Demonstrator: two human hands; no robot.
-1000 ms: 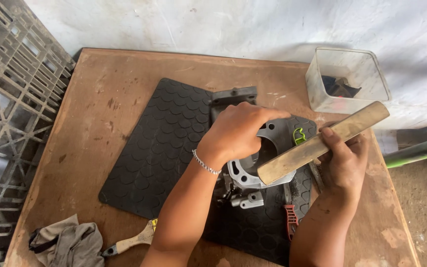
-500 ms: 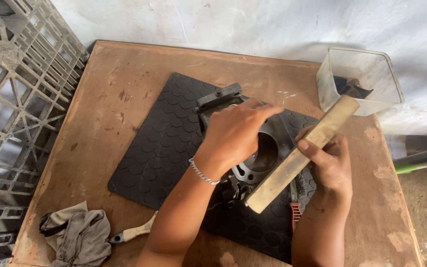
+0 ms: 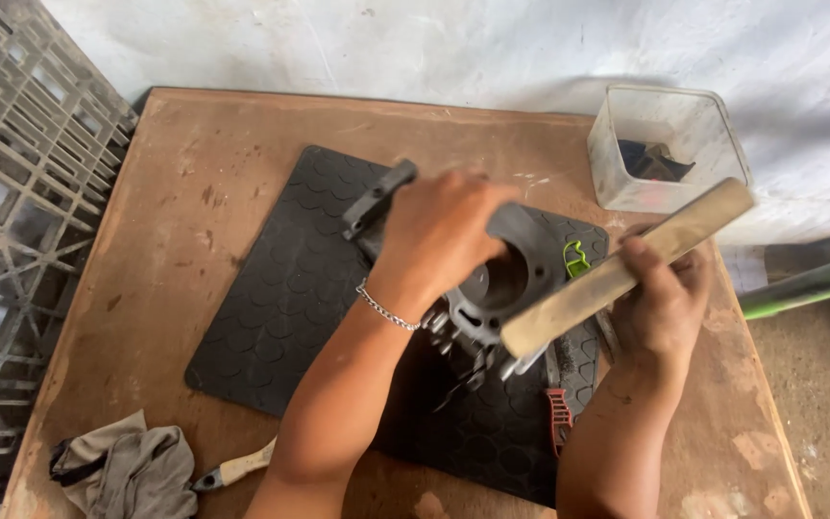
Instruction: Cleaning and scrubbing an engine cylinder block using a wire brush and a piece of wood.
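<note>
Left hand [image 3: 444,231] grips the finned metal cylinder [image 3: 501,288], likely heavy and rigid; right hand [image 3: 660,303] clasps a stiff wooden bar [image 3: 626,264] mid-length.

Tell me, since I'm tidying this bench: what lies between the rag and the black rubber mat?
In the head view, a small brush with a pale handle lies on the wooden table between the rag and the black rubber mat.
</note>
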